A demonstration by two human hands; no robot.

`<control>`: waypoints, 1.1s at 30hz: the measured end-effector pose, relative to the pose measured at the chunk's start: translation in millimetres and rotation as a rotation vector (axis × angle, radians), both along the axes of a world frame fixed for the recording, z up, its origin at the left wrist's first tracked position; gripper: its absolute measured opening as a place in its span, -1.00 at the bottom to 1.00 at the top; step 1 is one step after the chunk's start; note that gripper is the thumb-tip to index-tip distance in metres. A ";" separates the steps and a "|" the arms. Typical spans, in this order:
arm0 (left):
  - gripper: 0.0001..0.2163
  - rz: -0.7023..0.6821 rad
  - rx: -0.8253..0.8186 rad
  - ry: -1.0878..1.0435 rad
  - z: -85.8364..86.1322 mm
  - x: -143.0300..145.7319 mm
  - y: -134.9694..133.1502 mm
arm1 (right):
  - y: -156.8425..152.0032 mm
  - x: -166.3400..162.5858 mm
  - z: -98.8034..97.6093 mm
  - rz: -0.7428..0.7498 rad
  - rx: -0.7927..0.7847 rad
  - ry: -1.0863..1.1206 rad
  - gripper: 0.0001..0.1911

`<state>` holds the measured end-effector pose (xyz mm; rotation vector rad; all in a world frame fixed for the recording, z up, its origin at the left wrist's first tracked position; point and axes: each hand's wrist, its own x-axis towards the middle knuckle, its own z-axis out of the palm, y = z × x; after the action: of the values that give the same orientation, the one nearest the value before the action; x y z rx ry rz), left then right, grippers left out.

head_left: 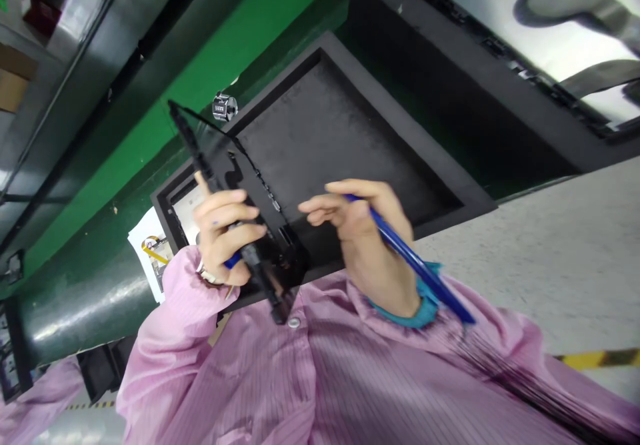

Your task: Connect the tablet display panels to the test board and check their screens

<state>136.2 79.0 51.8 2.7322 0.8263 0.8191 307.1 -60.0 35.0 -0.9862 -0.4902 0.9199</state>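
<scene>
My left hand (223,232) is closed around a thin black frame-like part (263,278), held tilted so that it shows almost edge-on. Its near end comes close to my shirt front, and motion blurs its outline. A glossy dark surface shows beside my fingertips. My right hand (365,238) grips a slim blue pen-like tool (420,265) between thumb and fingers, with the shaft slanting back over the wrist. The fingertips of this hand point toward the black part without touching it. Beneath both hands lies a black foam tray (320,125) with a raised rim.
Behind the tray, a small silver tally counter (225,107) stands on the green bench (95,285). White paper (150,232) with small parts lies left of the tray. Another dark tray (500,52) holding shiny panels is at upper right. Grey floor (565,252) shows at right.
</scene>
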 end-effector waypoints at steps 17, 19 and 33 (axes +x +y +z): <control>-0.72 -0.497 -0.272 0.443 -11.1 162.9 -20.4 | -32.5 51.3 10.2 -0.579 0.057 -0.447 -0.67; -0.75 -0.422 -0.408 0.345 8.7 145.5 -31.2 | -28.6 47.3 13.9 -0.520 0.130 -0.348 -0.66; -0.52 -0.283 -1.274 -0.141 40.1 -6.7 -116.8 | -15.0 -16.1 26.6 0.474 -0.062 0.144 -0.53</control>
<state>129.5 -37.8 91.9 1.5664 0.5784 0.2305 291.1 -75.0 61.7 -0.8656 -0.5877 1.4273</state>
